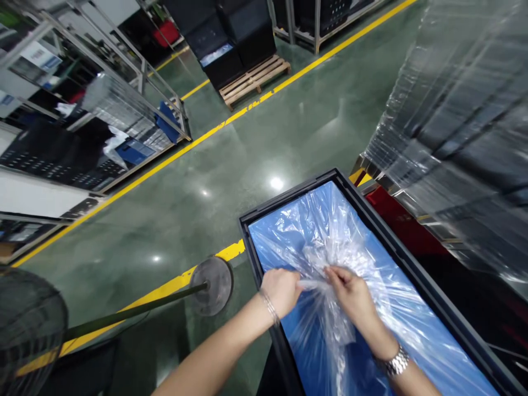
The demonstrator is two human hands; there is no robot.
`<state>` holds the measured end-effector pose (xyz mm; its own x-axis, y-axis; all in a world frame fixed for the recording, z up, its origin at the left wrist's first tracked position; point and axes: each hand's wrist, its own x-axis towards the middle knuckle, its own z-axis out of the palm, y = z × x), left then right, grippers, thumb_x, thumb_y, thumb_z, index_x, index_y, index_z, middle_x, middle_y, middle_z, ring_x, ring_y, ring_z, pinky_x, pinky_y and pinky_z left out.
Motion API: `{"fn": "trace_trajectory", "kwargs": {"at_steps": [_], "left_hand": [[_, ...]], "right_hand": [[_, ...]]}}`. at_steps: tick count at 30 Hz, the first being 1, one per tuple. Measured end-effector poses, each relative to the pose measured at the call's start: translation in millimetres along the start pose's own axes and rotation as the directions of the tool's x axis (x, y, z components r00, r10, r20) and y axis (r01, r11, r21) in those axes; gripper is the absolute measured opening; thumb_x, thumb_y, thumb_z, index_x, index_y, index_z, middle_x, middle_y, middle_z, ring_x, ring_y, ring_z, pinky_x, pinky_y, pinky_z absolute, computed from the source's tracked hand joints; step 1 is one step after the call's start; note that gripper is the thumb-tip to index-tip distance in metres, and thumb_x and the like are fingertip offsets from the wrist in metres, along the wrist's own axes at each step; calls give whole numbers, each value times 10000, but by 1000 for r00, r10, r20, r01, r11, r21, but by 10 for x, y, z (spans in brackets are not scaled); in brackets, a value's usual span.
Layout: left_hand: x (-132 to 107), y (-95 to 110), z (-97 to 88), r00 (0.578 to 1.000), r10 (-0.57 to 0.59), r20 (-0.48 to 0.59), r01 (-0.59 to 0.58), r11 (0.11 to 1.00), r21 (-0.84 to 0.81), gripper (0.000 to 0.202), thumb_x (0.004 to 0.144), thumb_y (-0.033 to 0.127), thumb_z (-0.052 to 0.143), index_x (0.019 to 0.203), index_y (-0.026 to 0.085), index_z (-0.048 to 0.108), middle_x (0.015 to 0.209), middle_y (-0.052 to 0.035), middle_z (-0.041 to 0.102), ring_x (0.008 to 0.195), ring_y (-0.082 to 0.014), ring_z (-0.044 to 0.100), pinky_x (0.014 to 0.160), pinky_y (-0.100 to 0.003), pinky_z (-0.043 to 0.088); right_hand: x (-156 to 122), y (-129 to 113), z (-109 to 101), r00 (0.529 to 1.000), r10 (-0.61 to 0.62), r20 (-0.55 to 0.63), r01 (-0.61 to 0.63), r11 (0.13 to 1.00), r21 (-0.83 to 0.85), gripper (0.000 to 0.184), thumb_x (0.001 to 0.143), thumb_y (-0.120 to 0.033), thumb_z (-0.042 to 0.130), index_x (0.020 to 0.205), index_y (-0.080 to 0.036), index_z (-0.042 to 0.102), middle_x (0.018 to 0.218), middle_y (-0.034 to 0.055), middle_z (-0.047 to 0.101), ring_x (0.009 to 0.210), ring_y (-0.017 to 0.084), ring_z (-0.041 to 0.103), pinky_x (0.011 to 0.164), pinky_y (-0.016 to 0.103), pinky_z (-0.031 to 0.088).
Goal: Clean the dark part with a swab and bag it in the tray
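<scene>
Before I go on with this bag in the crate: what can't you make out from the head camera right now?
- Contents of the black crate: hidden by the crumpled clear plastic bag over a blue lining.
- Fingertips of the left hand and right hand: buried in gathered plastic.
- Crate's near end: cut off by the bottom edge.
- Wrapped stack on the right: blurred behind film, contents unreadable.
- Labels on the left shelving: too small.

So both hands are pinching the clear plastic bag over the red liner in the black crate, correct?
Not quite: the liner is blue, not red. The head view shows the left hand and right hand both pinching the clear plastic bag over the blue liner in the black crate.
</scene>
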<state>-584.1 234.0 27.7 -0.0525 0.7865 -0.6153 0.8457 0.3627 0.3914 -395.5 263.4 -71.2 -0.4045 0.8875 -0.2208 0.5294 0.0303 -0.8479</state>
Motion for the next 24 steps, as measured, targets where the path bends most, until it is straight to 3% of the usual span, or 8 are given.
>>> {"fn": "trace_trajectory", "kwargs": {"at_steps": [3, 6, 9, 12, 15, 18, 21, 24], "left_hand": [[-83, 150, -223, 996, 73, 55, -79, 989, 123, 357, 992, 334, 519, 701, 179, 657, 724, -85, 710, 777, -296, 703, 666, -354, 393], [-29, 386, -250, 983, 177, 46, -176, 984, -11, 343, 997, 292, 471, 699, 182, 600, 693, -35, 677, 698, -206, 643, 627, -318, 351], [110, 578, -137, 947, 318, -57, -321, 913, -252, 296, 956, 294, 519, 685, 182, 556, 650, -13, 625, 653, -183, 596, 621, -302, 369], [267, 580, 22, 851, 354, -389, -509, 739, -441, 245, 973, 368, 520, 849, 171, 595, 802, -51, 663, 777, -203, 640, 736, -311, 481], [377, 387, 232, 723, 478, -498, -594, 798, -96, 282, 1026, 309, 411, 994, 131, 627, 949, -131, 685, 885, -266, 671, 809, -378, 516], [375, 170, 475, 751, 537, -384, -543, 833, 104, 271, 1038, 270, 392, 1005, 145, 630, 858, -94, 709, 755, -258, 697, 666, -354, 498], [299, 81, 657, 856, 353, -378, -417, 903, -100, 314, 982, 364, 572, 1193, 130, 577, 881, -82, 735, 740, -262, 709, 644, -350, 476], [269, 94, 732, 941, 182, -286, -278, 897, -345, 355, 897, 393, 663, 1149, 148, 611, 837, -65, 708, 736, -262, 669, 661, -344, 420]], "right_hand": [[-33, -104, -20, 999, -20, 36, 21, 999, -42, 343, 1028, -429, 469, 1136, -187, 686, 1056, 85, 707, 887, 205, 669, 842, 440, 560], [-104, -153, -91, 989, -84, 120, 87, 996, -22, 349, 965, -425, 557, 1204, -195, 666, 1192, 103, 668, 1007, 239, 644, 933, 494, 521], [-135, -78, -141, 986, -57, 157, 54, 998, 26, 357, 938, -502, 589, 993, -162, 685, 1060, 90, 684, 979, 225, 638, 915, 458, 521], [-105, 36, -153, 980, 44, 192, -65, 992, 106, 493, 981, -594, 497, 768, -167, 623, 764, 18, 640, 754, 171, 621, 764, 368, 532], [-41, 85, -171, 966, 110, 233, -163, 962, 221, 613, 982, -692, 406, 703, -172, 574, 670, -11, 586, 662, 148, 589, 659, 315, 499], [23, 69, -225, 950, 154, 274, -236, 924, 301, 665, 956, -747, 399, 620, -186, 522, 539, -46, 490, 523, 118, 502, 554, 279, 434], [72, 35, -281, 939, 210, 274, -296, 897, 329, 680, 964, -720, 424, 531, -198, 476, 447, -57, 435, 464, 108, 463, 546, 278, 427], [91, 3, -306, 947, 230, 225, -298, 889, 347, 576, 921, -686, 544, 634, -187, 536, 491, -53, 499, 485, 110, 494, 538, 273, 435]]}}
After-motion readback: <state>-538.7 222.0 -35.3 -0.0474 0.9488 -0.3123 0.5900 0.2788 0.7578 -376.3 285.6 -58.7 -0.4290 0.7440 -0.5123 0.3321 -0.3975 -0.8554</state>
